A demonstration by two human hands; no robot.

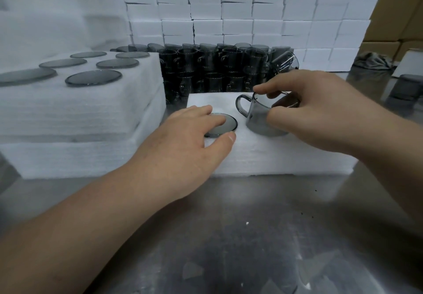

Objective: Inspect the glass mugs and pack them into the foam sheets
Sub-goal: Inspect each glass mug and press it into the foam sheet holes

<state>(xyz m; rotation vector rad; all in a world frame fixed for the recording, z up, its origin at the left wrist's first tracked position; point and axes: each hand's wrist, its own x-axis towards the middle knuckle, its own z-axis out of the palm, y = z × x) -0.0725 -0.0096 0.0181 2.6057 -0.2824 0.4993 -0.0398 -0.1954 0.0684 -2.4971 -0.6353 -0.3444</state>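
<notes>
Left hand (pixel 180 140) lies flat, fingers straight, on a round grey glass mug (pixel 225 123) sunk in the thick white foam sheet (pixel 274 156). Right hand (pixel 320 110) grips a second grey glass mug (pixel 257 117) just beside it; I think it needs pushing down next.

Smoky glass mug (pixel 257 116) upright on foam sheet (pixel 263 156), handle left; second mug (pixel 226 122) sunk flush beside.

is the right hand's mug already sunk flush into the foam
No, the mug gripped by the right hand stands with its wall and handle well above the foam sheet.
</notes>
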